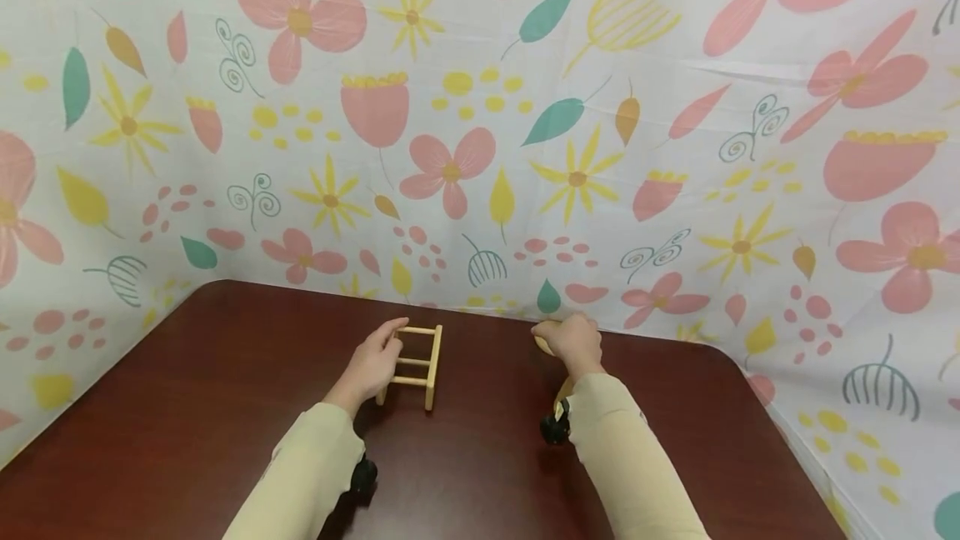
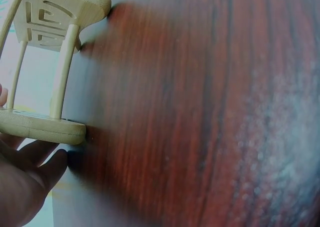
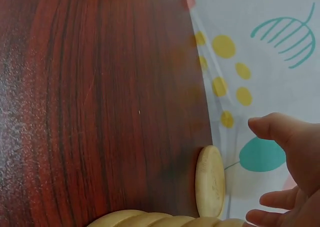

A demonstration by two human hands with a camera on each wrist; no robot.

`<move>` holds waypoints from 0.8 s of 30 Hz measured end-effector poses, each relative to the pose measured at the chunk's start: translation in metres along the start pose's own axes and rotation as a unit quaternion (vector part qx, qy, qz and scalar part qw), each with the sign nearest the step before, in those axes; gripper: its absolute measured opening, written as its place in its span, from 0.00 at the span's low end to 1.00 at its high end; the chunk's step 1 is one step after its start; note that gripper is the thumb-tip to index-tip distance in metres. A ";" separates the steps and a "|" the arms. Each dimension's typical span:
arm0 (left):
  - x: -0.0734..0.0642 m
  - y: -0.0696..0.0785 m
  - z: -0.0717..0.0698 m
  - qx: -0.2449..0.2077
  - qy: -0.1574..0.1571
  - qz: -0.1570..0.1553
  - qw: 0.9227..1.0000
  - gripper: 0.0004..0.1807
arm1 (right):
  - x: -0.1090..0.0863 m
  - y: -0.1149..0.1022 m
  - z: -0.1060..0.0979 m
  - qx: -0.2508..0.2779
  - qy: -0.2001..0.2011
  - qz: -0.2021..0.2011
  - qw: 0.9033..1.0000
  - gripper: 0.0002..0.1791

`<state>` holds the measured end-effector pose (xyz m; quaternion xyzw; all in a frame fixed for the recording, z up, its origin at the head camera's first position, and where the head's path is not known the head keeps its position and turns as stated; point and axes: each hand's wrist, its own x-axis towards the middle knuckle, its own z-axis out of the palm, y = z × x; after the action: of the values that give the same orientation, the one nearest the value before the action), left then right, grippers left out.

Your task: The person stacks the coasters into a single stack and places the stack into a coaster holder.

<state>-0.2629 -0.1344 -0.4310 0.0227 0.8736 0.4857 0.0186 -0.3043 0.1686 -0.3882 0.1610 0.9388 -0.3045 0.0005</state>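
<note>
My left hand [image 1: 375, 361] grips the near-left end panel of a small pale wooden rack [image 1: 433, 369]. In the left wrist view, the rack [image 2: 65, 79] shows thin round rods joining two end panels, the far one cut with a geometric pattern. Fingers lie along the outside of the near panel, with a fingertip on its inner side. My right hand [image 1: 576, 344] is over pale wooden pieces near the back edge. In the right wrist view, its thumb and fingers are spread beside an upright round wooden disc [image 3: 210, 182]. Overlapping rounded wooden pieces [image 3: 150, 219] lie at the bottom edge.
Both things are on a dark reddish-brown table [image 1: 480, 457] with rounded far corners. A white cloth [image 1: 480, 107] printed with flowers and leaves hangs close behind its back edge. Dark wrist cameras [image 1: 555, 425] are strapped at the sleeves.
</note>
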 end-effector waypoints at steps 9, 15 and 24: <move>-0.001 0.004 -0.001 0.016 -0.002 -0.008 1.000 0.23 | 0.008 0.001 0.002 -0.004 -0.021 0.033 0.999 0.44; -0.002 0.004 -0.002 0.019 0.001 -0.006 1.000 0.23 | 0.011 0.001 0.006 -0.007 -0.020 0.039 0.999 0.41; 0.002 0.002 0.001 0.016 0.014 0.003 1.000 0.23 | 0.014 0.004 0.008 -0.012 -0.021 0.035 0.999 0.41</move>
<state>-0.2651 -0.1324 -0.4293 0.0191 0.8816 0.4717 0.0049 -0.3171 0.1715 -0.3983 0.1872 0.9360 -0.2962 0.0331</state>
